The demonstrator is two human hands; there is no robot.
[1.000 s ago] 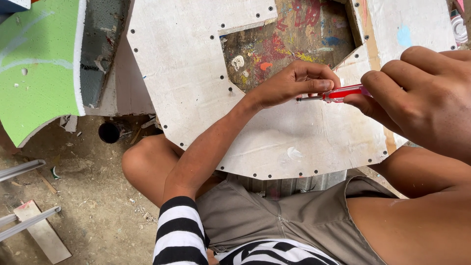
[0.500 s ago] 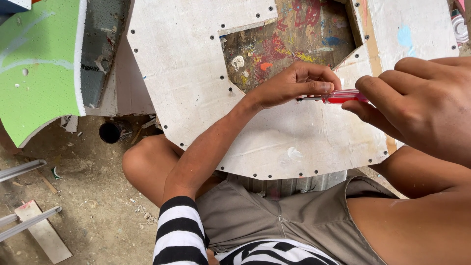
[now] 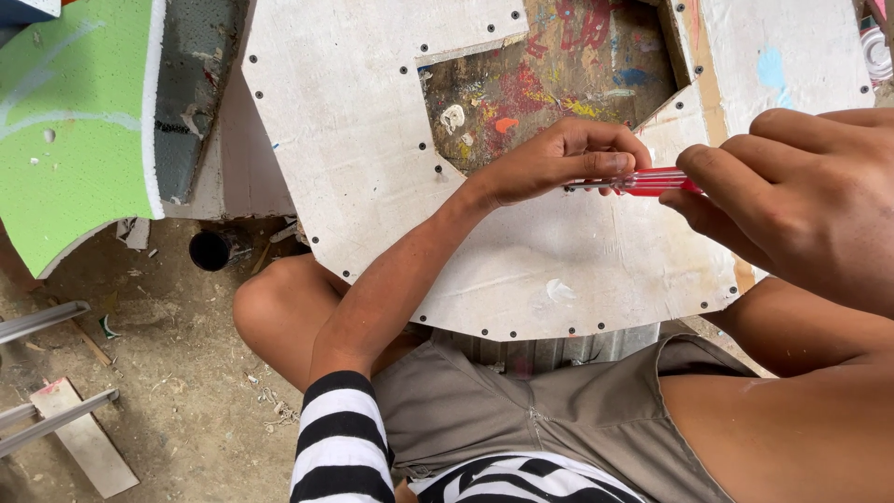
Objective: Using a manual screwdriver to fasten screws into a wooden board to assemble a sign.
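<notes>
Red and clear plastic — a slim red-handled tool [image 3: 652, 181] sits pinched between both my hands, just above the white, paint-stained board with small holes along its edge [image 3: 372, 140], which rests over my lap. My left hand [image 3: 568, 158] curls closed around the tool's pale front end; my right hand [image 3: 801, 200] grips its red end. With so narrow a hold, I judge it could slip — and jab a finger.
</notes>
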